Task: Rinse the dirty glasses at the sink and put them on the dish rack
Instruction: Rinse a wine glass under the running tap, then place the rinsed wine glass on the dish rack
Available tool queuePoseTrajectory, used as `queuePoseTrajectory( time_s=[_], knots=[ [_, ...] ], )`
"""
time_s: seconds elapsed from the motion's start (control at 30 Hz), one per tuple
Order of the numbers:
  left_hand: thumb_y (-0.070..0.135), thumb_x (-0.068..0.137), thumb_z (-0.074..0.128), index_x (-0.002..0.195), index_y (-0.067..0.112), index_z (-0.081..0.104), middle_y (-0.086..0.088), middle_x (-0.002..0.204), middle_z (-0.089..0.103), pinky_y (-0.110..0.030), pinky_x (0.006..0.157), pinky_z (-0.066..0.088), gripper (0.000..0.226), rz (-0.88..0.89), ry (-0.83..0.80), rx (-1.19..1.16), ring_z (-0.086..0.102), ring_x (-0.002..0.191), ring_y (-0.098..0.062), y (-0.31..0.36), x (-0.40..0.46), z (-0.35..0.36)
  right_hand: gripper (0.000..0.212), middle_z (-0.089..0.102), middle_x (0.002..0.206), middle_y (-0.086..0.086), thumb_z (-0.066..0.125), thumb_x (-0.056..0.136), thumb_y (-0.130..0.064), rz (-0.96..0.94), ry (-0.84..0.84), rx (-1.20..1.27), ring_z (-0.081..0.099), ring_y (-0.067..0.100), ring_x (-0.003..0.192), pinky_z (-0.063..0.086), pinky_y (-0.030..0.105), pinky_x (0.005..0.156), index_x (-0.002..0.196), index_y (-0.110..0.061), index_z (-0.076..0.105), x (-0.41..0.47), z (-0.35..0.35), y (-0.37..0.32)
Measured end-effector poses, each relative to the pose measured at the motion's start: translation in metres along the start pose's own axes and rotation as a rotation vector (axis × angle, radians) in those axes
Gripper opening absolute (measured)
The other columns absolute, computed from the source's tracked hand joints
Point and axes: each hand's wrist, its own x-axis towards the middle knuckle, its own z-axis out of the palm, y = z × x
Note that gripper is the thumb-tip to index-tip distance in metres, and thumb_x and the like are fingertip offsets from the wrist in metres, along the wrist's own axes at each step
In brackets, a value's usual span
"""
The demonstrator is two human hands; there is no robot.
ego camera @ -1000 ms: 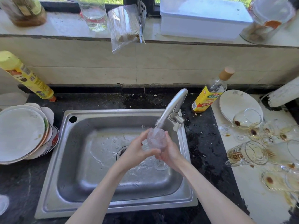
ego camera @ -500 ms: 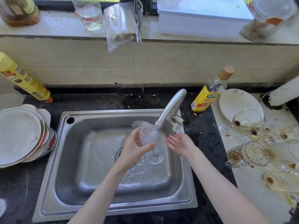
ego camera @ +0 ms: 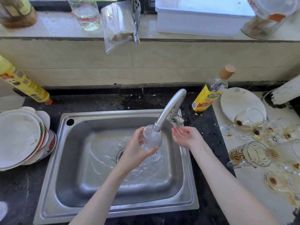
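Observation:
My left hand (ego camera: 135,147) grips a stemmed glass (ego camera: 152,138) by its bowl, upright under the running faucet (ego camera: 168,109) over the steel sink (ego camera: 81,159). Water fills the bowl and splashes into the basin. My right hand (ego camera: 186,135) hovers open, palm up, just right of the glass near the faucet base, holding nothing. Several dirty glasses (ego camera: 250,119) with brown residue lie and stand on the white counter at the right, along with a glass mug (ego camera: 250,155) on its side. No dish rack is in view.
A stack of plates (ego camera: 19,137) sits left of the sink. A yellow bottle (ego camera: 24,83) leans at the far left. An oil bottle (ego camera: 211,90) and a white plate (ego camera: 235,101) stand right of the faucet. The windowsill holds jars, a glass and a white box (ego camera: 203,15).
My right hand has let go of the glass and drawn back to the right. My left hand has tipped the glass and then set it upright under the spout again.

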Motion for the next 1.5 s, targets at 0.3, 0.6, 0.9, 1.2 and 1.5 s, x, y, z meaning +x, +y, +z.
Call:
queuePoseTrajectory(
  time_s=[0.3, 0.6, 0.9, 1.2, 1.5],
  knots=[
    [0.003, 0.073, 0.074, 0.123, 0.026, 0.043, 0.008, 0.121, 0.055, -0.014, 0.094, 0.041, 0.063, 0.082, -0.017, 0.055, 0.054, 0.110, -0.002, 0.010, 0.007, -0.001, 0.041, 0.051, 0.125, 0.025, 0.039, 0.093, -0.007, 0.014, -0.080, 0.126, 0.056, 0.034, 0.093, 0.048, 0.034, 0.062, 0.130, 0.011, 0.041, -0.006, 0.003, -0.044],
    [0.004, 0.071, 0.077, 0.115, 0.020, 0.044, 0.015, 0.105, 0.055, -0.006, 0.074, 0.044, 0.058, 0.031, 0.148, -0.022, 0.058, 0.092, 0.007, 0.019, 0.003, -0.003, 0.030, 0.061, 0.114, 0.015, 0.045, 0.097, -0.021, -0.032, -0.120, -0.340, 0.060, 0.029, 0.105, 0.048, 0.034, 0.086, 0.113, 0.003, 0.054, -0.037, -0.004, -0.012],
    [0.018, 0.068, 0.081, 0.102, 0.018, 0.047, -0.002, 0.090, 0.054, -0.022, 0.078, 0.045, 0.048, -0.203, 0.327, -0.303, 0.053, 0.081, -0.015, 0.003, -0.011, 0.013, 0.030, 0.063, 0.096, 0.016, 0.059, 0.091, -0.029, 0.164, -0.053, -0.392, 0.061, 0.027, 0.082, 0.050, 0.033, 0.066, 0.096, 0.001, 0.059, -0.043, -0.026, 0.087],
    [0.024, 0.074, 0.078, 0.116, 0.021, 0.040, 0.004, 0.111, 0.058, -0.016, 0.078, 0.042, 0.057, -0.242, 0.021, -0.084, 0.056, 0.098, -0.010, -0.014, -0.025, 0.004, 0.014, 0.066, 0.087, 0.000, 0.055, 0.094, -0.026, -0.304, -0.075, -0.585, 0.057, 0.013, 0.079, 0.040, 0.025, 0.065, 0.086, -0.016, 0.062, -0.052, -0.015, 0.074],
    [0.059, 0.083, 0.052, 0.138, 0.024, 0.032, 0.009, 0.139, 0.041, -0.038, 0.106, 0.021, 0.068, -0.006, -0.052, 0.916, 0.037, 0.129, -0.013, -0.024, -0.034, 0.004, 0.013, 0.066, 0.080, -0.009, 0.058, 0.092, -0.021, -0.747, -0.196, -1.063, 0.061, -0.001, 0.077, 0.044, 0.006, 0.069, 0.092, -0.014, 0.069, -0.069, -0.031, 0.074]
  ],
)
